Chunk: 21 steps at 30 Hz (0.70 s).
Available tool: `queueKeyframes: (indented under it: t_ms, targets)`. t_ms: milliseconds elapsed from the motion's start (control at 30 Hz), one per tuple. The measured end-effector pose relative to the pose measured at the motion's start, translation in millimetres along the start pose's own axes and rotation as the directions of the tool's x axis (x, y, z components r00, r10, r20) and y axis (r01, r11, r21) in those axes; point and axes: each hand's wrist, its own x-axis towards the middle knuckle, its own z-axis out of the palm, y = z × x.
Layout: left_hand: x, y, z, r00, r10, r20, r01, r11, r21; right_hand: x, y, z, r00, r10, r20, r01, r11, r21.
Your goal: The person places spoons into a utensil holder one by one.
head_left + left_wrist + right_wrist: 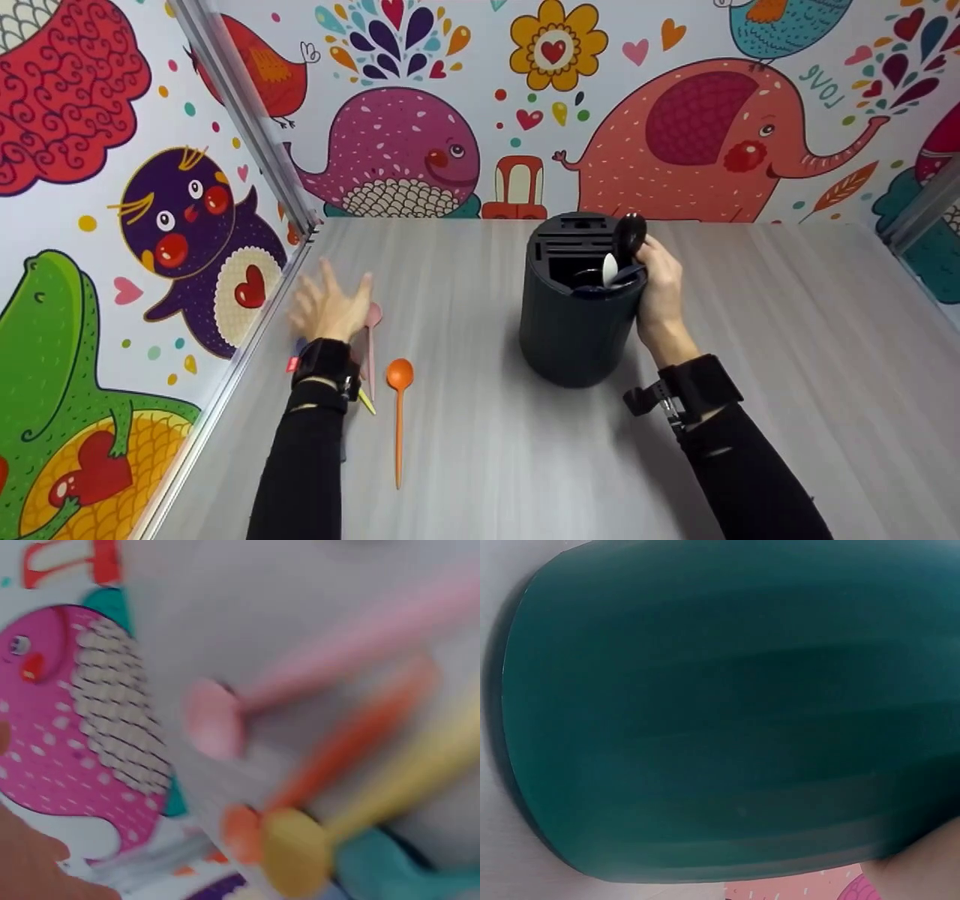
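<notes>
A dark round utensil holder [574, 322] stands on the grey table [487, 465]; it fills the right wrist view [727, 712]. My right hand [660, 281] is at its right rim, fingers curled round a black spoon [628, 234] that stands in the top. A white spoon [609, 268] sits inside. My left hand [326, 304] hovers blurred with fingers spread over a pink spoon [373, 315], holding nothing. An orange spoon [399, 373] and a yellow spoon [366, 403] lie beside my left wrist. The left wrist view shows the pink spoon [214, 720], orange spoon [240, 831] and yellow spoon [296, 855], blurred.
Colourful cartoon walls close the table on the left [112, 225], back [675, 135] and right. A metal rail [247, 112] runs along the left wall. A teal object [390, 870] lies by the yellow spoon.
</notes>
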Motion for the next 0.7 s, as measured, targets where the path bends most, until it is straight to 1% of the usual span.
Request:
queueKeyframes:
  t_ms: [100, 200, 300, 367, 433, 567, 633, 700]
  targets:
    - [2.2, -13.9, 4.4, 0.997, -0.057, 0.046, 0.055, 0.997, 0.045, -0.3, 0.0, 0.0, 1.0, -0.008, -0.004, 0.008, 1.0, -0.004]
    - [2.9, -24.5, 8.0, 0.989, -0.098, 0.11, 0.09, 0.993, 0.081, -0.2, 0.7, 0.0, 1.0, -0.012, -0.012, 0.012, 1.0, -0.002]
    - [1.4, -31.9, 10.9, 0.978, -0.119, 0.172, 0.104, 0.99, 0.094, 0.1, 2.4, 0.0, 1.0, -0.01, -0.015, 0.01, 1.0, -0.007]
    - [-0.2, -34.7, 12.8, 0.973, -0.121, 0.196, 0.103, 0.99, 0.097, 0.2, 3.3, -0.1, 1.0, -0.01, -0.019, 0.009, 1.0, -0.015]
    - [-1.8, -36.5, 14.2, 0.976, -0.11, 0.189, 0.092, 0.991, 0.102, 0.1, 3.9, -0.1, 1.0, -0.007, -0.02, 0.007, 1.0, -0.023]
    - [-3.8, -37.0, 16.9, 0.991, -0.081, 0.109, 0.066, 0.989, 0.129, 0.3, 3.6, -0.2, 1.0, 0.001, -0.018, -0.002, 1.0, -0.023]
    - [-3.7, -35.8, 18.0, 0.995, -0.067, 0.072, 0.056, 0.988, 0.146, 0.5, 3.3, -0.5, 1.0, 0.002, -0.019, -0.003, 1.0, -0.018]
    - [-2.8, -33.7, 19.7, 0.997, -0.056, 0.049, 0.048, 0.986, 0.158, 0.7, 3.0, -1.3, 1.0, 0.0, -0.024, 0.0, 1.0, -0.013]
